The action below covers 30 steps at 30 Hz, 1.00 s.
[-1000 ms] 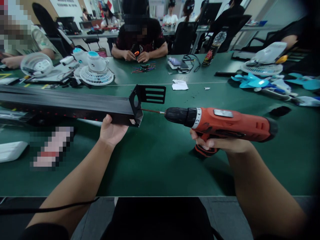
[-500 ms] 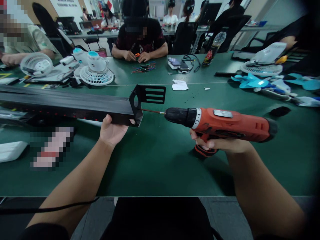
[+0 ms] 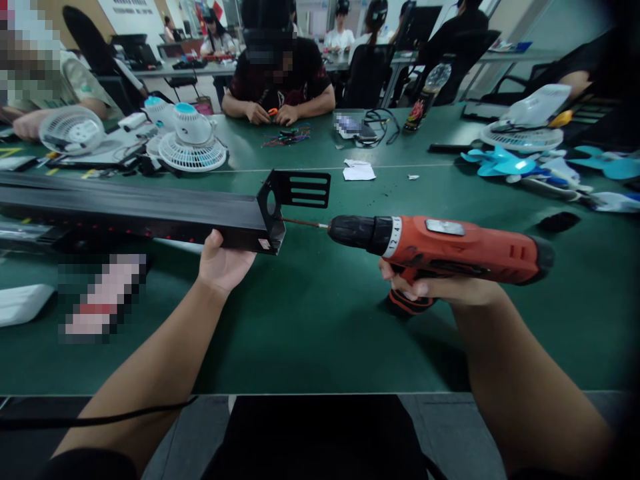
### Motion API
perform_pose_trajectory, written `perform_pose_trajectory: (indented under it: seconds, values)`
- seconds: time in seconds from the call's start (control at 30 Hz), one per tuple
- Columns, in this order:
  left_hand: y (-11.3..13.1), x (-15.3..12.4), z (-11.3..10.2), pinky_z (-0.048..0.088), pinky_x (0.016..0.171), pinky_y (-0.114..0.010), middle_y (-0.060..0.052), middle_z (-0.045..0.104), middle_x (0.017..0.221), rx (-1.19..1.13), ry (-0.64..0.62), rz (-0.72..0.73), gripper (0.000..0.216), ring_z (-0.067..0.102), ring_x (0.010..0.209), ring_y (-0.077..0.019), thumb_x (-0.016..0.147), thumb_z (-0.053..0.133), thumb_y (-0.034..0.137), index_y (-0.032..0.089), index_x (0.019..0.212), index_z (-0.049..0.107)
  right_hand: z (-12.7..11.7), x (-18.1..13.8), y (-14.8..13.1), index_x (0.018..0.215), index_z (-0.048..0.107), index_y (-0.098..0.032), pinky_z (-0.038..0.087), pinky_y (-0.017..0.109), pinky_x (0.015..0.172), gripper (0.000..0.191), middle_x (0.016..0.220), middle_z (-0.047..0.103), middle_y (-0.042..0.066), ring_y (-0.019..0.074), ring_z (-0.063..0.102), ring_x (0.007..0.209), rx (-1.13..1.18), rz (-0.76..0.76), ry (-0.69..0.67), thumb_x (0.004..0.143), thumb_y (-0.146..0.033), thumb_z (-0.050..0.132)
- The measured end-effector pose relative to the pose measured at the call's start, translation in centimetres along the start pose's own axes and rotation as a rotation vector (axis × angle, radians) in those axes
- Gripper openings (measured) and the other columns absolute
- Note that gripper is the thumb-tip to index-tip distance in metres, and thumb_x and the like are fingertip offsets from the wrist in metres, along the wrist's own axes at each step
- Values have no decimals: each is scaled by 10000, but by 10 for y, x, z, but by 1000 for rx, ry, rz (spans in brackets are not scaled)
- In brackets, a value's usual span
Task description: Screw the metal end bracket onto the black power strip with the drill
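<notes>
My left hand grips a long black rectangular bar from below near its right end, thumb on the front side. A black slotted bracket sits at that end and sticks out to the right. Wrapped round the handle of an orange cordless drill is my right hand. The drill lies level and points left. Its long thin bit reaches to the bar's end plate below the round hole; the exact contact point is too small to tell.
White fan parts stand at the back left, blue fan blades at the right. A bottle, a cable and a paper scrap lie farther back. Across the green table, a person handles small wires.
My hands, the bar and the drill hold almost the same position. The person across the table has shifted their hands slightly.
</notes>
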<state>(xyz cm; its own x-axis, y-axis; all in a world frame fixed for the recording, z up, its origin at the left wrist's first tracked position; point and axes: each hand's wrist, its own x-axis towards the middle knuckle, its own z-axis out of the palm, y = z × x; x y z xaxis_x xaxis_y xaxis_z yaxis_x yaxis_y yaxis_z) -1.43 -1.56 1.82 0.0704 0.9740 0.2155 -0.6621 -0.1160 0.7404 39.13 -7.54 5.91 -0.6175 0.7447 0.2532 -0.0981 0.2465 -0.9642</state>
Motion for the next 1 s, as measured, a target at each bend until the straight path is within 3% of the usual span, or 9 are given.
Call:
perform_pose_trajectory:
  seconds: [0.2, 0.37, 0.83, 1.0]
  values:
    - [1, 0, 1, 630, 1229, -463, -48, 846, 1425, -2, 6, 2, 643, 627, 1588, -379, 773, 1045, 555, 333, 1332, 817, -2, -3, 3, 1223, 815, -182, 548, 231, 513, 380, 913, 705, 41, 104, 561, 598, 39, 10, 3, 961, -433, 927]
    - [1, -1, 3, 608, 1253, -463, -51, 840, 1434, 9, 25, -3, 671, 600, 1610, -378, 767, 1045, 569, 328, 1344, 803, 0, -1, 0, 1196, 806, -185, 508, 217, 497, 352, 729, 604, -32, 99, 496, 555, 68, 46, -39, 980, -443, 909]
    - [2, -1, 3, 593, 1259, -415, -48, 847, 1424, 29, 12, -15, 683, 581, 1629, -347, 756, 1045, 596, 324, 1337, 813, -1, -1, 0, 1203, 820, -216, 537, 261, 479, 374, 859, 704, 34, 126, 549, 567, 31, 43, 1, 955, -474, 927]
    - [1, -1, 2, 600, 1249, -418, -49, 853, 1405, 30, 28, -8, 675, 585, 1624, -345, 762, 1037, 596, 340, 1342, 804, 0, -2, 1, 1188, 819, -208, 493, 263, 468, 329, 755, 641, 2, 125, 501, 546, 42, 48, -8, 972, -441, 903]
